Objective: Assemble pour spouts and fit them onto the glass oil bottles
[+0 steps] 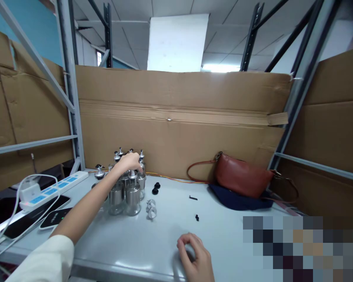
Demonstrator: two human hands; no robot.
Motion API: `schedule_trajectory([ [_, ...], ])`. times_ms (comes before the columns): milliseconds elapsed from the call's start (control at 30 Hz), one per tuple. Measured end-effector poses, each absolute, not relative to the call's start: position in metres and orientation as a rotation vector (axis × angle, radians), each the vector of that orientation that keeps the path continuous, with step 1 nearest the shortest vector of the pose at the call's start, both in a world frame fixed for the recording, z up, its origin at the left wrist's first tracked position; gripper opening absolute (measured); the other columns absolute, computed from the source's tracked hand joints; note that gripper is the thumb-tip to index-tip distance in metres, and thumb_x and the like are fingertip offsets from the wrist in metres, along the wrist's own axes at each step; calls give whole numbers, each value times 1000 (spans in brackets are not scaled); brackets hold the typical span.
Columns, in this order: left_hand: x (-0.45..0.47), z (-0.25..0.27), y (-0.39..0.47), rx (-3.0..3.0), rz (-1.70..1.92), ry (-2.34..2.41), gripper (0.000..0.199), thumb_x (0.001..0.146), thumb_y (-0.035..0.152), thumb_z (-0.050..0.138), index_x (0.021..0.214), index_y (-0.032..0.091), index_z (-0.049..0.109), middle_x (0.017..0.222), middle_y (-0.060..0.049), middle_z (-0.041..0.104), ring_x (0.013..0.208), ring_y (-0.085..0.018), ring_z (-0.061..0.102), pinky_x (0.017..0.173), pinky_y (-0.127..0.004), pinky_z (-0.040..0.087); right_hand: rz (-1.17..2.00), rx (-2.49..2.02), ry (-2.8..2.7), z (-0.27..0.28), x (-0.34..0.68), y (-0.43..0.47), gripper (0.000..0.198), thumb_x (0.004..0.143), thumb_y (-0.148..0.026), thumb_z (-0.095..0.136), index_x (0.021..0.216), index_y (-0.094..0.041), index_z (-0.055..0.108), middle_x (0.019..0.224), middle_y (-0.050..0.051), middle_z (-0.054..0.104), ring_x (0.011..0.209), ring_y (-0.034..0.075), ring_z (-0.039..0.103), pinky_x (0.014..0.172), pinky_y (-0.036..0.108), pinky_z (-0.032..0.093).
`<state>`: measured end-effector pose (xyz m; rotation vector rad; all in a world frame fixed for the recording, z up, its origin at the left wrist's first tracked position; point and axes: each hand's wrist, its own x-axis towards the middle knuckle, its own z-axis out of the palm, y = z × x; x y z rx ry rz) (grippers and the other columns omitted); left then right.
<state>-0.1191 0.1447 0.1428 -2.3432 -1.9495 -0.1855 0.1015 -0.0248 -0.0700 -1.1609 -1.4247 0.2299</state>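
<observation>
My left hand (131, 161) reaches in over a cluster of glass bottles with metallic bodies and tops at the left of the table. Its fingers curl down among the bottle tops, and whatever they grip is hidden. Just below that hand stands a front bottle (133, 197), with another bottle (116, 199) to its left. Near the front edge, my right hand (195, 254) is curled, thumb and forefinger forming a ring; nothing shows between their tips. To the right of the bottles lie clear and metallic pieces (151, 209) and round black caps (155, 188).
Small black parts (197, 217) and a short black rod (193, 197) lie mid-table. A brown leather bag (242, 176) rests on a dark blue cap (223, 197) by the cardboard wall (176, 149). At left are a power strip (54, 190), cables and phones (55, 218).
</observation>
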Motion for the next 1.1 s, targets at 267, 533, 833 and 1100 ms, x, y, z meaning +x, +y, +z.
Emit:
schedule_trajectory([
  [267, -99, 154, 134, -2309, -7, -1928, 37, 49, 25, 81, 81, 13, 69, 98, -19, 70, 93, -34, 65, 76, -38, 49, 189, -1163, -1613, -77, 101, -13, 25, 86, -37, 48, 68, -21, 57, 62, 2, 61, 59, 17, 60, 62, 26, 50],
  [533, -76, 120, 83, -2172, -473, -1447, 28, 87, 23, 50, 112, 11, 54, 122, -20, 56, 118, -31, 48, 93, -45, 37, 57, -1293, -2098, -56, 82, 4, 71, 64, -8, 60, 132, -24, 48, 135, 16, 49, 114, 31, 57, 89, 39, 50],
  [833, -50, 3, 59, -2646, -780, -546, 22, 85, 15, 40, 103, 13, 54, 89, -8, 65, 78, -20, 59, 67, -32, 41, -126, -1315, -2139, -73, 58, 28, 37, 68, -10, 51, 101, -16, 68, 91, 13, 71, 79, 30, 65, 66, 36, 49],
  [1100, -60, -22, 65, -2858, -1025, -710, 26, 88, 26, 33, 100, 15, 54, 87, -8, 65, 78, -19, 59, 71, -32, 45, -89, -1333, -2039, -71, 57, 11, 43, 73, -7, 49, 115, -14, 58, 106, 16, 64, 96, 30, 60, 76, 42, 50],
])
